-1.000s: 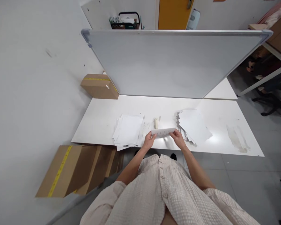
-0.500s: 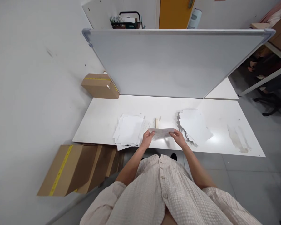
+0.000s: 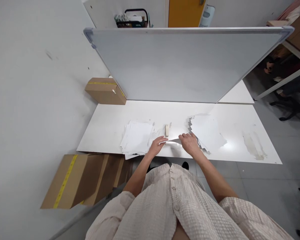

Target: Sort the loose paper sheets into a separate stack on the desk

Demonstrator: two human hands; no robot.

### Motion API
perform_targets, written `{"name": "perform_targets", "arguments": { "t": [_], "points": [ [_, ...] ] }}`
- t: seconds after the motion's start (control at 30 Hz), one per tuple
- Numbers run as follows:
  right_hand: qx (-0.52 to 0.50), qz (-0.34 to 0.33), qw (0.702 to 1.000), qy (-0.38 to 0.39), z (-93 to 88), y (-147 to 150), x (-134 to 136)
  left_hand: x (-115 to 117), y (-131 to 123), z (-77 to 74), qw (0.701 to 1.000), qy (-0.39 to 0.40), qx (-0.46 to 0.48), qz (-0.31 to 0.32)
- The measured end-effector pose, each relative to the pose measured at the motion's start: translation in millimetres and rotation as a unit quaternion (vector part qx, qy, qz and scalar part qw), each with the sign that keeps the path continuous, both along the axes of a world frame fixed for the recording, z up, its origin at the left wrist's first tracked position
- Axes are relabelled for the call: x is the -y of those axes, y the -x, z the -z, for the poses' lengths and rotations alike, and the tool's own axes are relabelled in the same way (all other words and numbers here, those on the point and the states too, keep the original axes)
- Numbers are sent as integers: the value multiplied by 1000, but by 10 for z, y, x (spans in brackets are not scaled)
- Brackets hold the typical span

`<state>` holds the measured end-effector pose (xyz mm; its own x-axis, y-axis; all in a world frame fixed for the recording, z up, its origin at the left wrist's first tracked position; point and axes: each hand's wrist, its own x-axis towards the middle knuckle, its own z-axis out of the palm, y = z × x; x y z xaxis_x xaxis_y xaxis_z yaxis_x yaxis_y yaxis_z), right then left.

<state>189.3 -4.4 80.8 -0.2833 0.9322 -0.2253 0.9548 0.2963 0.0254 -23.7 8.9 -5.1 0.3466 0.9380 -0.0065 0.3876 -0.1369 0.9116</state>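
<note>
Between my two hands is a small white sheet of paper [image 3: 174, 140], seen nearly edge-on above the front of the table. My left hand [image 3: 157, 145] is closed on its left end, fingers over the top. My right hand [image 3: 189, 142] grips the right end, its back turned up and hiding part of the sheet. Just beyond the paper, a small cream-coloured block-like object [image 3: 167, 130] lies on the table. A loose stack of white paper [image 3: 138, 137] lies left of my left hand. Another fanned stack of paper [image 3: 208, 131] lies right of my right hand.
A whiteboard [image 3: 160, 66] stands across the back of the white table [image 3: 102, 130]. One cardboard box [image 3: 106, 93] sits at the table's back left corner. More cardboard boxes [image 3: 72, 181] stand at the lower left, beside the table. Grey smears mark the tabletop's right end.
The paper has tipped from showing its printed-looking face to nearly edge-on. My right hand has turned over the sheet and moved slightly left. The cream object now shows more fully.
</note>
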Motion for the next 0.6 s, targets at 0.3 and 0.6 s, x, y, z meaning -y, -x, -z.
{"name": "perform_targets", "arguments": {
  "t": [0.3, 0.6],
  "points": [
    [-19, 20, 997, 78, 356, 95, 43, 79, 45, 301, 996, 83, -28, -16],
    [-116, 77, 986, 88, 413, 34, 12, -7, 39, 139, 993, 115, -27, -21]
  ]
}}
